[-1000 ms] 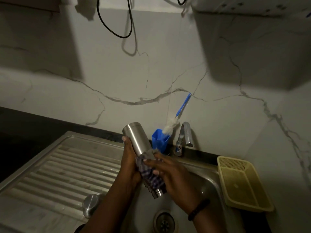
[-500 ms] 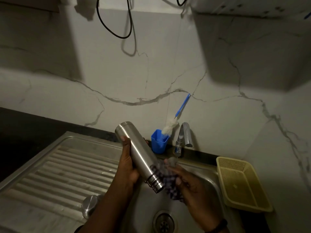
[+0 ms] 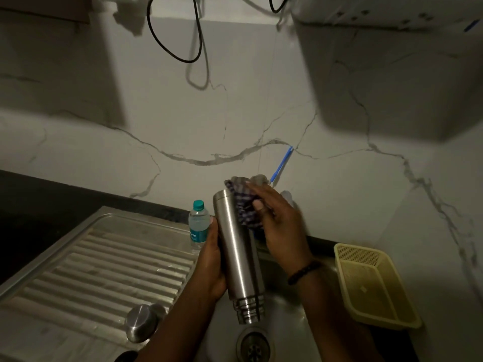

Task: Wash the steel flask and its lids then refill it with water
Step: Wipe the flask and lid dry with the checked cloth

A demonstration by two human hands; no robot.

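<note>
Head camera shows me the left hand (image 3: 211, 262) wrapped around the steel flask (image 3: 239, 254), holding it over the sink (image 3: 285, 314) with its open neck pointing down at the drain (image 3: 254, 347). I see the right hand (image 3: 279, 220) pinching a checked cloth (image 3: 244, 205) against the flask's top end. A steel lid (image 3: 142, 321) lies on the ribbed drainboard (image 3: 104, 267), near a small water bottle (image 3: 198, 224) and well apart from a yellow basket (image 3: 376, 286).

Left hand (image 3: 211, 259) grips steel flask (image 3: 239, 253); right hand (image 3: 281, 226) presses checked cloth (image 3: 244, 205) against it.
</note>
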